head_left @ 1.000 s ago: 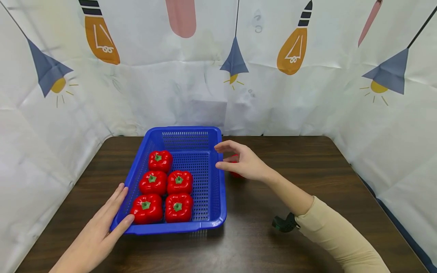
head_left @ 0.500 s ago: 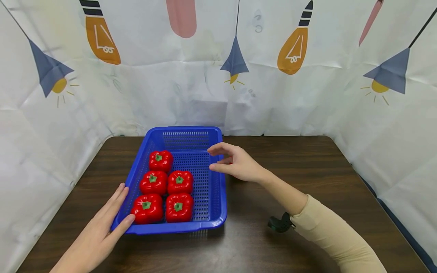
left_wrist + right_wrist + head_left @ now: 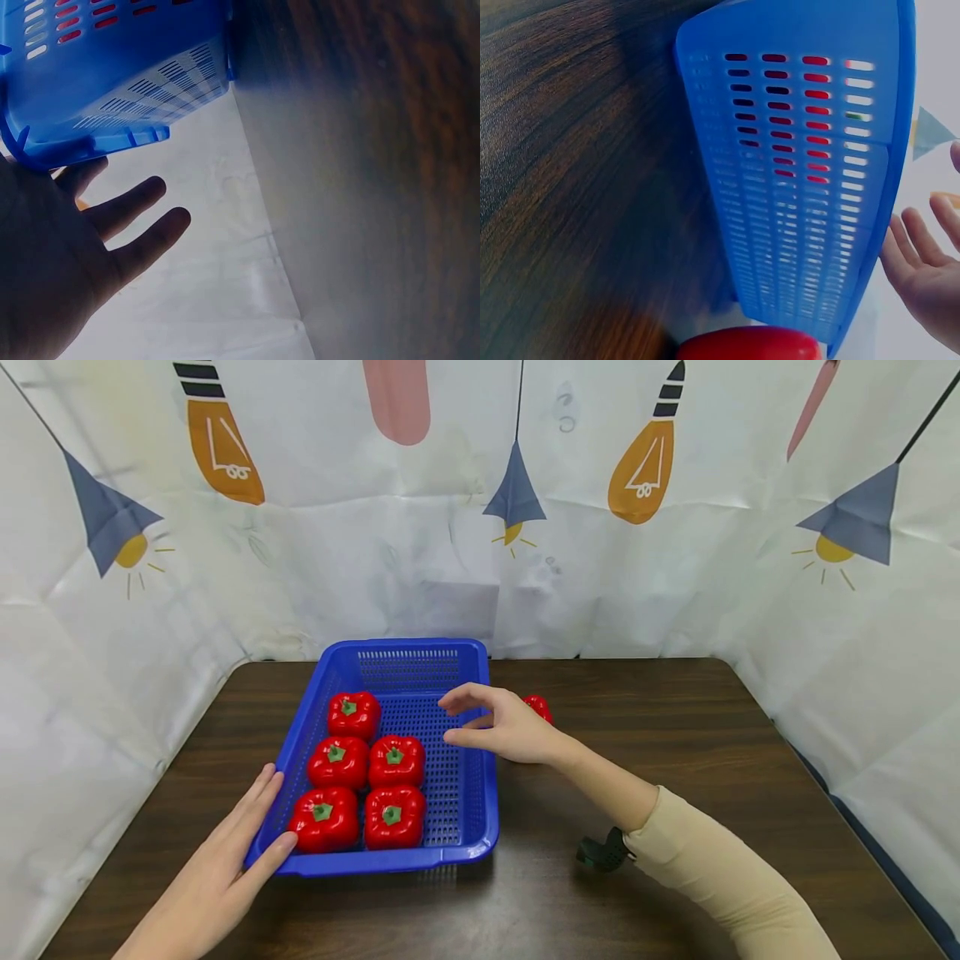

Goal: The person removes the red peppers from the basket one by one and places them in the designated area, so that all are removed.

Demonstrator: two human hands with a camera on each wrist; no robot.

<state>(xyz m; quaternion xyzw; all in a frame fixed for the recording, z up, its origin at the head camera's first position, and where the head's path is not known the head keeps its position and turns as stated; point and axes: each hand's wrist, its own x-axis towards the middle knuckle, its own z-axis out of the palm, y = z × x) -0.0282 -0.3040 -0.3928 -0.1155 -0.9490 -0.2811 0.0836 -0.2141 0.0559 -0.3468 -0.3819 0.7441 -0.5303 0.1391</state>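
Several red bell peppers point(image 3: 325, 820) with green stems sit in the left and front part of a blue plastic basket point(image 3: 375, 861). At the basket's front left corner, my left hand point(image 3: 221, 864) rests against the rim with straight fingers and the thumb near the front pepper. My right hand point(image 3: 506, 727) hovers over the basket's right rim, fingers and thumb loosely curved and apart, holding nothing. Behind that hand, another red bell pepper point(image 3: 538, 706) lies on the table, partly hidden. The right wrist view catches a red pepper point(image 3: 750, 345) outside the perforated basket wall point(image 3: 795, 210).
The basket stands on a dark wooden table point(image 3: 637, 693). A white curtain point(image 3: 375, 560) with printed lamps and bulbs surrounds its back and sides. A small black device point(image 3: 603, 852) hangs beneath the right sleeve point(image 3: 720, 868).
My right hand has moved left, from beside the basket to over its right rim, uncovering part of the pepper behind it. The left hand and basket stay in place.
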